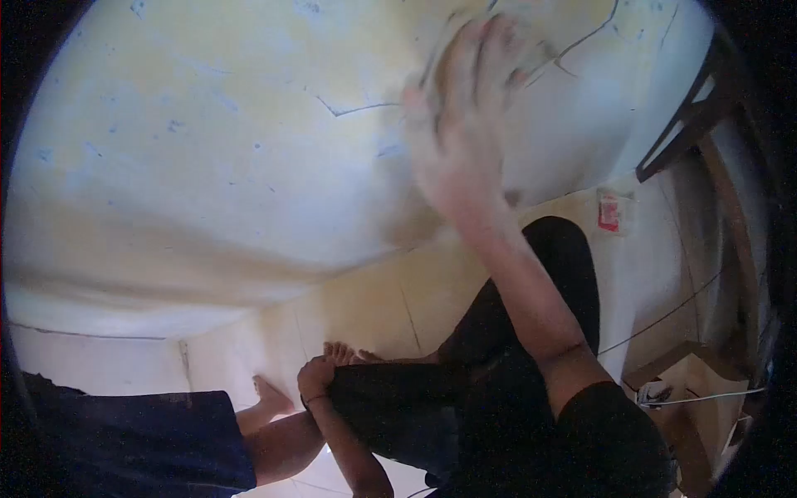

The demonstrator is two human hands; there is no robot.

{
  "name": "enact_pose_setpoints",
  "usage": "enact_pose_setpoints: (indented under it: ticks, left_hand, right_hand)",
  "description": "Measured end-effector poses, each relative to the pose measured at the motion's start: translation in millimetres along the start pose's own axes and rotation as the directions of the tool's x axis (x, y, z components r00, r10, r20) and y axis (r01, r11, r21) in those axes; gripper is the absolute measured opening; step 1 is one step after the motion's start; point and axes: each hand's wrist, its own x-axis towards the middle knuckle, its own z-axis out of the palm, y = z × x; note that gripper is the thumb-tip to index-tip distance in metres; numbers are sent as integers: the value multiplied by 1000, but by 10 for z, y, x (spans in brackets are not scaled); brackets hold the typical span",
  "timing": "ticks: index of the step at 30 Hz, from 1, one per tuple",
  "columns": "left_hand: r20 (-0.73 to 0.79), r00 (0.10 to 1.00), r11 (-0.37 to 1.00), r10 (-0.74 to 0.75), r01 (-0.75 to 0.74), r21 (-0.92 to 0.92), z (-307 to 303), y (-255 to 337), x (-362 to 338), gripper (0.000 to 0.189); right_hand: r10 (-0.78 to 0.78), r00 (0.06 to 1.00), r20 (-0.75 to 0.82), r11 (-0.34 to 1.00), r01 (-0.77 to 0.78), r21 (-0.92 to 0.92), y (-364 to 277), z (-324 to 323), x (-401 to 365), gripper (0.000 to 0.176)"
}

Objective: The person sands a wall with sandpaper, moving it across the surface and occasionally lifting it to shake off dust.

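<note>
My right hand (465, 124) is raised against the pale, cracked wall (249, 149), smeared by motion. A brownish shape shows among its blurred fingers; whether it is a held object I cannot tell. Lower down, my left hand (315, 378) rests with curled fingers around the knee of my black-trousered leg (398, 407), near a bare foot.
At the lower left is another person's leg in dark blue shorts (166, 432). A red and white packet (610, 212) lies on the tiled floor (374, 307). An open cardboard box (693, 365) stands at the right, below a dark frame (689, 124).
</note>
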Motion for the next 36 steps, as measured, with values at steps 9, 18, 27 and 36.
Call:
enact_pose_setpoints:
  ticks: [9,18,27,36]
  left_hand:
    - [-3,1000,999,26,-26,42,32,-13,228,51]
    - [65,998,989,20,-30,147,-60,125,143,47]
    - [-12,998,987,62,-60,152,4,41,50,48]
    - [34,999,992,31,-35,119,28,-72,43,55]
  right_hand:
    - [-81,955,287,997,83,4,25,457,-1107,70]
    - [-17,914,405,1000,17,4,140,409,-1175,69]
    - [20,995,-96,997,-27,-66,149,63,-29,72]
    - [37,985,168,999,-32,-30,-46,168,-469,77]
